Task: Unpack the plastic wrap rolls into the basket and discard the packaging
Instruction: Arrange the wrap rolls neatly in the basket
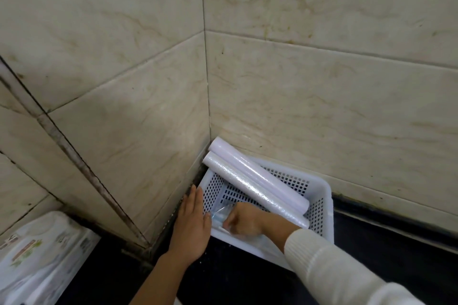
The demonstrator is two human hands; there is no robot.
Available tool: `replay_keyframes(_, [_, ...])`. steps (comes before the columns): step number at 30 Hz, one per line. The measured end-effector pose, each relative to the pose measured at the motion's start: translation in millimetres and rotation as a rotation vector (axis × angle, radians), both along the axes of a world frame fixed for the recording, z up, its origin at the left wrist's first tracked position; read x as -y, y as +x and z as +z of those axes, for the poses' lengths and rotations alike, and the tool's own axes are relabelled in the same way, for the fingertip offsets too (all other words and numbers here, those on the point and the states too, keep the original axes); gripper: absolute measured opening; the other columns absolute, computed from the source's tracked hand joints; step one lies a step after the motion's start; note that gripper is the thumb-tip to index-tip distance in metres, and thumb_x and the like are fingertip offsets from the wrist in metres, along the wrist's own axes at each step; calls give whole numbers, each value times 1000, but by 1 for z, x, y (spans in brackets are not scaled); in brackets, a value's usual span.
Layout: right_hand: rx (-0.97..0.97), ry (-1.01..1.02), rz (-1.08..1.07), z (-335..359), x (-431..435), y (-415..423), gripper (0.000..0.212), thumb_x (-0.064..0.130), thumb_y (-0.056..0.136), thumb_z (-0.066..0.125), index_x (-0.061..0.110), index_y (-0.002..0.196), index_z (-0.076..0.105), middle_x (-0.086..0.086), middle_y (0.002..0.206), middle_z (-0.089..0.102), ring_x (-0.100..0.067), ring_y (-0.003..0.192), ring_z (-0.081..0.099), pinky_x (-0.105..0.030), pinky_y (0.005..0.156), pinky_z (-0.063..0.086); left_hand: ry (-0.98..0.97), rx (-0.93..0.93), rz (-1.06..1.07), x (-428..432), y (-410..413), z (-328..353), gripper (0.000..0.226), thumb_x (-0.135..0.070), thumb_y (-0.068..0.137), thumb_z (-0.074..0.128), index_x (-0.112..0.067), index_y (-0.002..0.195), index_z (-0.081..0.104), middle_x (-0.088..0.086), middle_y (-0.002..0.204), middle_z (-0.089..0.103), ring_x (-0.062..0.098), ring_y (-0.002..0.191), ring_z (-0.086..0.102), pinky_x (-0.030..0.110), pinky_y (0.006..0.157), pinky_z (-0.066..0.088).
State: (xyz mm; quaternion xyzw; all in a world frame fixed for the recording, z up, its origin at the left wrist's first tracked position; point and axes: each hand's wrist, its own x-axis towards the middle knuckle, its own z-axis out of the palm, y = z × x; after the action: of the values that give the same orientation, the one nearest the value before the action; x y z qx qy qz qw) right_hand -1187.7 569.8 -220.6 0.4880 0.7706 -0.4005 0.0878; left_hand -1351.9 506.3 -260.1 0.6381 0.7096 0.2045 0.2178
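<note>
A dark counter meets a tiled wall corner. Nearest, the left hand lies flat, fingers together, against the white basket. Inside, the right hand grips crinkled clear packaging. Farther back, two plastic wrap rolls lean in the basket.

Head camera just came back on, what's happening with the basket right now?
A person is working at a white perforated basket pushed into a tiled corner on a dark counter. Two plastic wrap rolls lie slanted across it, far ends sticking out over the rim. The right hand is closed on crinkled clear packaging inside the basket; the left hand rests flat against its outer side.
</note>
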Motion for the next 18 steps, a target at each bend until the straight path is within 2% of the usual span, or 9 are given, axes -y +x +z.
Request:
replay_keyframes(3, [-30, 117, 17, 15, 0, 3, 29, 1, 88, 56, 8, 113, 71, -9, 125, 67, -24, 115, 61, -37, 104, 46, -14, -4, 33, 4, 2, 6, 62, -32, 103, 29, -22, 153, -6, -3, 162, -11, 19, 149, -1, 34, 121, 4])
replay_keyframes(8, [-182, 234, -138, 51, 13, 23, 19, 5, 85, 61, 5, 97, 76, -10, 103, 74, -25, 95, 67, -37, 89, 54, 84, 19, 159, 29, 21, 28, 59, -28, 102, 35, -17, 154, 9, 3, 163, 6, 22, 149, 9, 38, 121, 11])
replay_keyframes(13, [-332, 245, -308, 67, 61, 58, 12, 8, 86, 63, 3, 81, 73, -12, 91, 74, -22, 85, 66, -44, 87, 55, 152, 102, 261, 81, 47, 44, 54, -20, 99, 42, -13, 151, 25, 7, 162, 15, 24, 148, 11, 39, 120, 14])
replay_keyframes(16, [-440, 249, -442, 67, 104, 85, 12, 9, 87, 62, 9, 81, 72, -11, 93, 74, -23, 87, 68, -44, 86, 56, 119, 136, 308, 127, 65, 39, 52, -16, 98, 44, -11, 148, 31, 10, 161, 17, 26, 147, 12, 41, 120, 15])
replay_keyframes(18, [-486, 259, -530, 63, 132, 106, 11, 10, 86, 62, 12, 82, 72, -8, 87, 74, -18, 79, 67, -39, 81, 57, 89, 118, 317, 158, 79, 31, 52, -15, 97, 45, -10, 147, 33, 11, 160, 18, 27, 147, 13, 42, 121, 16])
